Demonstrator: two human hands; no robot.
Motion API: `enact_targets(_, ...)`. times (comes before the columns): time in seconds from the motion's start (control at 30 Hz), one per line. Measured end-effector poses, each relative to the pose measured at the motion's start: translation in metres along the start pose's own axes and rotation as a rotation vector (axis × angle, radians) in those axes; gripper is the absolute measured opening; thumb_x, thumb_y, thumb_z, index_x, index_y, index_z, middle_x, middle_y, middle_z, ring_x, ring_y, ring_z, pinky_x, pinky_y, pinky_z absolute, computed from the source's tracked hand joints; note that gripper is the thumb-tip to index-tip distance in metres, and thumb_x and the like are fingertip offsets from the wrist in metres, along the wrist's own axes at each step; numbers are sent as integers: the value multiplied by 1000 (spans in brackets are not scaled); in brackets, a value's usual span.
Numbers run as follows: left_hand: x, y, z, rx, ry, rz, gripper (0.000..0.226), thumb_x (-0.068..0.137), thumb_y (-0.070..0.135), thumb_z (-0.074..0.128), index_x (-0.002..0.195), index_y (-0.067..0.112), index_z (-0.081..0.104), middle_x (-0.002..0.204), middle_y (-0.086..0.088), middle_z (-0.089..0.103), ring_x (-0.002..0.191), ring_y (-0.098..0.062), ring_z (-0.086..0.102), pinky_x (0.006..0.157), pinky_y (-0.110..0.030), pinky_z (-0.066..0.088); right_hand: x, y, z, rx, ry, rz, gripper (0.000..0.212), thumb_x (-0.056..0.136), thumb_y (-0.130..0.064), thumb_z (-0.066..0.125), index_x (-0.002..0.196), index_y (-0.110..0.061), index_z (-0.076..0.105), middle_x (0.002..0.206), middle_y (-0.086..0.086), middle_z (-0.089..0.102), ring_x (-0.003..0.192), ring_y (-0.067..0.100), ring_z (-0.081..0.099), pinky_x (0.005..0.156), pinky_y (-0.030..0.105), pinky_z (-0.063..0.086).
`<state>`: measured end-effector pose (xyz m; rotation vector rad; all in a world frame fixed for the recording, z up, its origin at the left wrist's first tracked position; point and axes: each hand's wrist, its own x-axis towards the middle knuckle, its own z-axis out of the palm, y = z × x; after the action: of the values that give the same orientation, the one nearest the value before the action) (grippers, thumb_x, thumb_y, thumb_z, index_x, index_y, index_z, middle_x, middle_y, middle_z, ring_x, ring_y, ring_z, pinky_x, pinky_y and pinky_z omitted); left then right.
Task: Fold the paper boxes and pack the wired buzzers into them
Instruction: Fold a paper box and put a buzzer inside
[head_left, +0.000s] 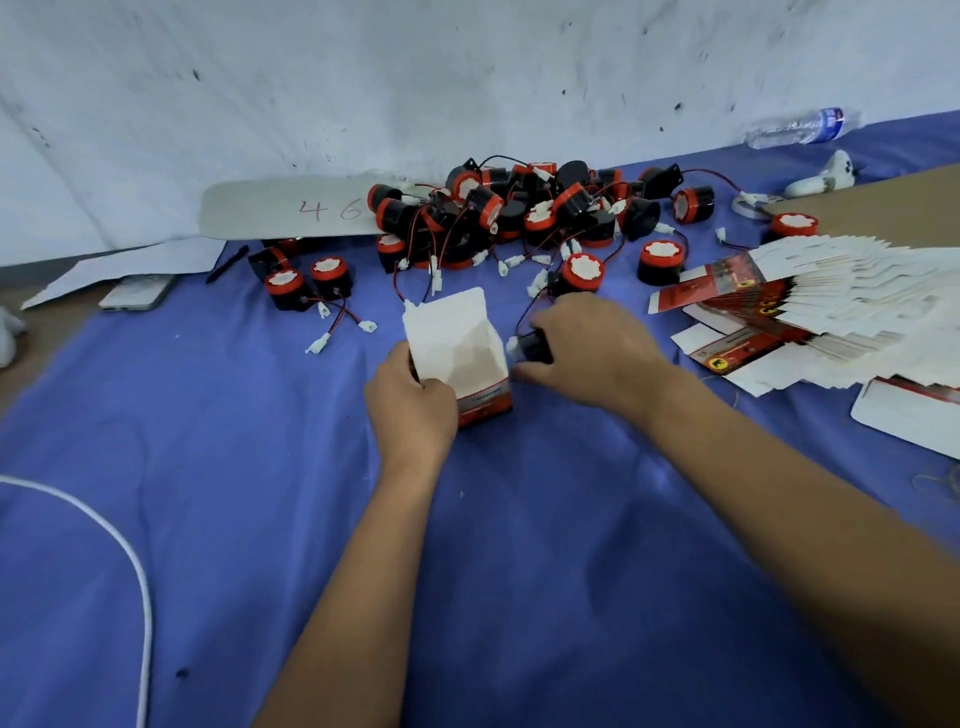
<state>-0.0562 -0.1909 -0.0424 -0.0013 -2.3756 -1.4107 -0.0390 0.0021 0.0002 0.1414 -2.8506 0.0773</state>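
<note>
I saw the left hand (410, 400) gripping the open paper box (460, 358), upright on the blue-covered desk (208, 467). The right hand (587, 348), its fingers clamped on a black buzzer (535, 345), was just right of the box mouth; I judged insertion leftward and down.

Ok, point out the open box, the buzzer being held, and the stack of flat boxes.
open box (457, 343), head view, on its white inner wall.
held buzzer (535, 345), head view, on its black body beside the right hand's fingers.
stack of flat boxes (831, 296), head view, on the fanned white edges.
</note>
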Motion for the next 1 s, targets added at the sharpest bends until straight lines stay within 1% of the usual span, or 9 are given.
enact_targets(0.07,6,-6,-6,23,56,-33,22,76,-11,41,76,9,52,71,4,53,69,-20,45,49,-21,30,-6,-9,3,262,-42,-89,62,82,-56,75,128,-16,65,102,-1,65,99,13,61,80,24,46)
enact_targets(0.13,10,-10,-12,16,80,-69,18,74,-9,42,74,6,51,67,2,51,65,-20,42,50,-27,29,-10,-5,3,483,-104,-146,72,79,-45,84,141,-20,59,95,-15,61,91,-5,56,77,8,37)
enact_targets(0.2,13,-13,-17,0,87,-92,16,72,-8,41,73,5,51,64,3,49,61,-17,38,51,-30,29,-12,2,11,410,-70,-179,72,77,-41,86,142,-32,57,93,-8,49,89,4,45,77,15,35)
enact_targets(0.37,13,-13,-17,22,133,-99,18,71,-7,43,69,10,46,61,5,49,56,-14,39,43,-21,26,-11,3,31,296,61,-228,70,76,-45,84,138,-36,53,141,-5,52,138,21,35,111,40,25)
enact_targets(0.47,10,-11,-16,34,125,-90,14,74,-6,44,74,7,51,67,5,55,64,-18,47,49,-31,31,-8,-3,39,383,21,-248,58,84,-40,77,134,-28,51,129,-8,62,125,15,52,122,43,22)
enact_targets(0.57,11,-12,-17,33,136,-96,15,77,-5,44,74,9,49,68,4,55,70,-23,51,51,-33,31,-12,-8,35,516,135,-148,47,92,-41,68,130,-20,52,120,-1,62,105,19,58,100,43,46)
enact_targets(0.73,11,-12,-9,57,40,-76,15,87,7,48,80,12,60,76,-1,65,79,-29,61,56,-36,41,-20,-45,-8,909,283,-107,43,91,-53,63,121,-29,45,98,-8,62,77,14,63,65,32,52)
enact_targets(0.87,10,-10,-4,-66,-47,-73,13,89,16,54,79,18,63,77,1,67,75,-21,62,64,-32,55,-10,-80,-29,498,178,-215,48,85,-64,64,117,-29,54,101,-10,61,88,14,60,67,31,43)
enact_targets(1.0,11,-14,-10,-64,-94,27,35,99,14,53,69,29,59,63,16,63,62,0,57,50,-10,39,-2,-77,-33,65,72,-44,54,87,-59,65,125,-23,58,115,-1,61,104,25,61,74,36,48)
